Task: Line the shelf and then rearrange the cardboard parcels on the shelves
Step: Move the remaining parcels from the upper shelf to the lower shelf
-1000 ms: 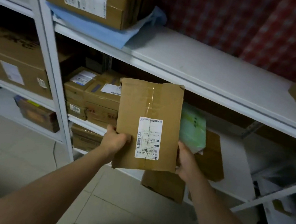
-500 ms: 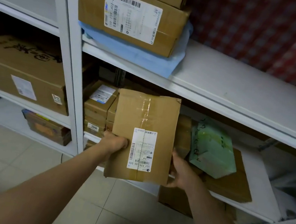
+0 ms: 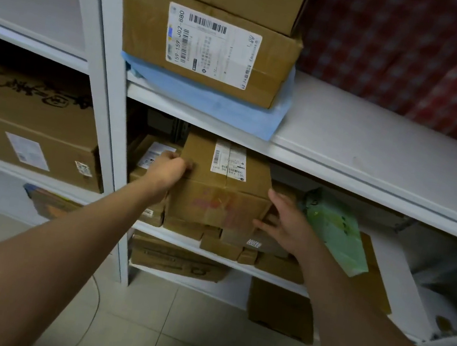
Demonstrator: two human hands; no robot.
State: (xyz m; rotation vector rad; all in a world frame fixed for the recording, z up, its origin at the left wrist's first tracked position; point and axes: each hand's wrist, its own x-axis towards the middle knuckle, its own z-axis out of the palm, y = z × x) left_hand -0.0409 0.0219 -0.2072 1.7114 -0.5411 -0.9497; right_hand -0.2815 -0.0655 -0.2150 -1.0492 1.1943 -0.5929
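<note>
A brown cardboard parcel [image 3: 220,189] with a white label on top lies on a stack of smaller parcels [image 3: 211,238] on the middle shelf [image 3: 400,281]. My left hand [image 3: 167,168] grips its left edge with curled fingers. My right hand [image 3: 287,226] touches its lower right corner with fingers spread and straight. On the upper shelf [image 3: 374,141] a blue liner sheet [image 3: 216,106] lies under a large labelled box [image 3: 208,42], with another box stacked above it.
A green plastic-wrapped packet [image 3: 334,230] leans right of my right hand. White uprights [image 3: 103,112] divide the bays. A big printed carton [image 3: 29,125] fills the left bay. More boxes [image 3: 178,260] sit on the lower shelf and tiled floor [image 3: 196,340]. Red checked cloth [image 3: 417,53] hangs behind.
The parcel went from upright in front of me to lying flat on the stack on the middle shelf. My right hand has loosened from its edge, and the view has shifted left.
</note>
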